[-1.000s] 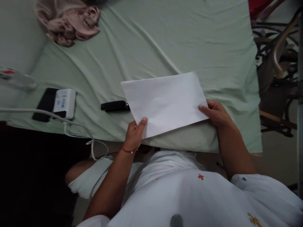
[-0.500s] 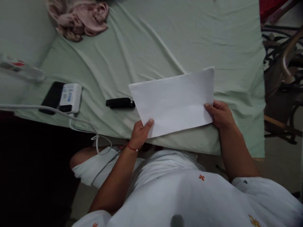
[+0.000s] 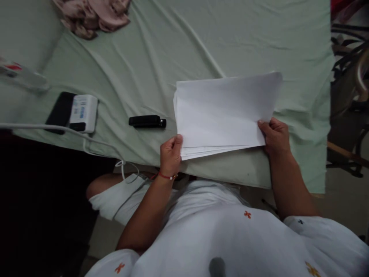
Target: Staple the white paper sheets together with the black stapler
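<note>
A small stack of white paper sheets (image 3: 221, 111) is held between my two hands over the front of the cloth-covered table. At its lower left corner my left hand (image 3: 171, 153) pinches the edges, thumb on top. My right hand (image 3: 275, 135) grips the right edge, thumb on the top sheet and fingers hidden beneath. The sheets are slightly fanned, with lower ones showing along the left and bottom edges. To the left of the stack lies a black stapler (image 3: 147, 121), touched by neither hand.
Pale green cloth (image 3: 155, 50) with folds covers the table. At the left are a white power bank-like box (image 3: 84, 113), a dark flat phone-like object (image 3: 61, 111), a white cable (image 3: 72, 132) and a clear bottle (image 3: 25, 75). Crumpled pink fabric (image 3: 98, 15) lies at the back left.
The paper stack has shifted right and slightly away from me, its sheets now out of line with each other. My left hand has turned more upright at the corner. The stapler now shows fully.
</note>
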`<state>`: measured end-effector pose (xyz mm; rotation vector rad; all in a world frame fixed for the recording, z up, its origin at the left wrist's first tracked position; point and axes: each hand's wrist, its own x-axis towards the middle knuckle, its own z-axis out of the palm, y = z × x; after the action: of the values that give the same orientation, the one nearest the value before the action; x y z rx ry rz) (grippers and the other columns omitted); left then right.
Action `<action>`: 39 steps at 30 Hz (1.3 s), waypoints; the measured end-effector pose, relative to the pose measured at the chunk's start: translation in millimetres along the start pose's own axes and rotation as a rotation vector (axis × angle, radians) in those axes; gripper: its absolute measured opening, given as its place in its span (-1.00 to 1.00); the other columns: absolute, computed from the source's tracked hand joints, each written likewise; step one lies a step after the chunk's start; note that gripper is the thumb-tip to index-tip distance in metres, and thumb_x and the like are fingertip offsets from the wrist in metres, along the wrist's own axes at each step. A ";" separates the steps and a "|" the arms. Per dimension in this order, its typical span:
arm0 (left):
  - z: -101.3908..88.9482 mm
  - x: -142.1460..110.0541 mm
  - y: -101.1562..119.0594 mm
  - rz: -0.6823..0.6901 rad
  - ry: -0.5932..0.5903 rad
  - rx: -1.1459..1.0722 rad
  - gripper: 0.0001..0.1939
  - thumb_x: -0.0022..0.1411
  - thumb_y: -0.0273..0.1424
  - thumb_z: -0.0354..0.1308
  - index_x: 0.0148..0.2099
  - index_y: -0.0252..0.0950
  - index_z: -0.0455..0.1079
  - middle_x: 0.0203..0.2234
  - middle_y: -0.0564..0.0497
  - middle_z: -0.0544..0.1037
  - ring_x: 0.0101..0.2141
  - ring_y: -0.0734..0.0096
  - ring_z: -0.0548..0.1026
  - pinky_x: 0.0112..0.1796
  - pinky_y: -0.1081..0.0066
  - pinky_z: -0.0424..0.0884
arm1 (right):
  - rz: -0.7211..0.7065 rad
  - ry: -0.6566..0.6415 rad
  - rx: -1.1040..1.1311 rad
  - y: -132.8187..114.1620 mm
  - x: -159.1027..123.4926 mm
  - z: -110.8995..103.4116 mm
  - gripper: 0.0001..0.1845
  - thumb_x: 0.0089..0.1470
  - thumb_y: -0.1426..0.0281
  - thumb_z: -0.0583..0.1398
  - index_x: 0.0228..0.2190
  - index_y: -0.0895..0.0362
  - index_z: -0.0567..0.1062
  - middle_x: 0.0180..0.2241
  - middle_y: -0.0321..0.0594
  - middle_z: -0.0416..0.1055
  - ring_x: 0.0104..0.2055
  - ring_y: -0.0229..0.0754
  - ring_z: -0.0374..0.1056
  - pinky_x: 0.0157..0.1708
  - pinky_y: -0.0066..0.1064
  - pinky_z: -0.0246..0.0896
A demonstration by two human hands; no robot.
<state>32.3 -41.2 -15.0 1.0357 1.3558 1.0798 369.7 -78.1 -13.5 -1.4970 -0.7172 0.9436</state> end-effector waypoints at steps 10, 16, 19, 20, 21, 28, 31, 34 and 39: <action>-2.4 -7.7 8.0 -0.015 -0.098 0.073 -0.35 0.17 0.23 0.38 -0.52 -0.22 0.32 -0.69 0.15 0.28 -0.64 0.53 0.19 -0.61 0.45 0.13 | -0.022 0.032 0.014 -1.1 2.4 1.1 -0.63 -0.11 0.02 0.50 -0.33 -0.07 0.60 -0.41 -0.26 0.60 -0.34 0.01 0.53 -0.41 -0.18 0.42; -2.0 -7.4 7.6 -0.038 -0.149 0.006 -0.39 0.12 0.22 0.43 -0.41 -0.22 0.40 -0.65 0.14 0.39 -0.63 0.53 0.25 -0.61 0.46 0.13 | 0.002 0.081 0.077 -3.4 4.0 1.7 -0.57 -0.18 0.04 0.52 -0.31 -0.03 0.59 -0.39 -0.25 0.62 -0.21 0.05 0.59 -0.28 -0.14 0.52; -6.2 -10.2 7.1 -0.048 -0.182 0.032 -0.42 0.08 0.14 0.50 -0.41 -0.23 0.38 -0.66 0.14 0.42 -0.64 0.56 0.26 -0.60 0.50 0.13 | -0.017 0.080 0.061 -3.4 4.9 2.6 -0.59 -0.16 0.06 0.51 -0.32 -0.02 0.58 -0.38 -0.25 0.62 -0.22 0.04 0.60 -0.25 -0.10 0.55; -7.2 -10.9 6.7 -0.038 -0.173 0.048 -0.41 0.12 0.15 0.47 -0.43 -0.23 0.36 -0.67 0.14 0.40 -0.65 0.56 0.25 -0.60 0.51 0.12 | -0.022 0.075 0.051 -2.8 5.3 2.8 -0.60 -0.15 0.06 0.52 -0.34 -0.04 0.58 -0.37 -0.25 0.62 -0.22 0.05 0.60 -0.25 -0.09 0.55; -8.0 -11.3 6.1 -0.023 -0.158 0.062 -0.40 0.18 0.16 0.42 -0.46 -0.23 0.34 -0.69 0.14 0.38 -0.65 0.57 0.24 -0.60 0.51 0.11 | -0.027 0.073 0.043 -2.0 5.7 2.8 -0.61 -0.15 0.05 0.52 -0.35 -0.05 0.59 -0.37 -0.25 0.63 -0.22 0.06 0.60 -0.26 -0.08 0.55; -6.8 -12.7 2.8 -0.015 -0.138 0.081 -0.37 0.27 0.23 0.30 -0.49 -0.23 0.39 -0.72 0.11 0.37 -0.67 0.53 0.24 -0.64 0.48 0.10 | -0.026 0.064 0.051 1.5 7.8 -0.9 -0.66 -0.15 0.07 0.53 -0.38 -0.08 0.61 -0.40 -0.25 0.63 -0.23 0.10 0.62 -0.25 -0.04 0.58; -4.3 -13.5 3.3 -0.011 -0.117 0.004 -0.35 0.25 0.27 0.28 -0.46 -0.23 0.42 -0.69 0.09 0.42 -0.68 0.52 0.26 -0.65 0.46 0.11 | -0.013 0.067 0.079 -0.7 7.3 -0.6 -0.64 -0.18 0.07 0.53 -0.36 -0.06 0.62 -0.33 -0.24 0.67 -0.17 0.11 0.62 -0.24 -0.04 0.59; -2.4 -12.8 4.1 -0.005 -0.090 -0.112 -0.36 0.25 0.29 0.25 -0.37 -0.24 0.49 -0.63 0.07 0.47 -0.66 0.52 0.31 -0.65 0.46 0.15 | 0.004 0.075 0.105 -2.9 6.9 1.0 -0.59 -0.25 0.06 0.55 -0.35 -0.07 0.65 -0.33 -0.23 0.68 -0.14 0.12 0.63 -0.26 -0.06 0.59; -4.5 -11.6 4.4 -0.021 -0.112 -0.063 -0.43 0.16 0.17 0.42 -0.41 -0.23 0.42 -0.66 0.15 0.37 -0.67 0.55 0.27 -0.63 0.47 0.14 | 0.011 0.096 0.094 -2.4 7.4 1.1 -0.60 -0.27 0.07 0.57 -0.39 -0.05 0.64 -0.38 -0.23 0.66 -0.18 0.14 0.63 -0.32 -0.06 0.59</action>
<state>28.5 -51.9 -8.2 1.0188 1.2329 1.0275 372.4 -70.9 -12.3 -1.4539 -0.5881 0.8955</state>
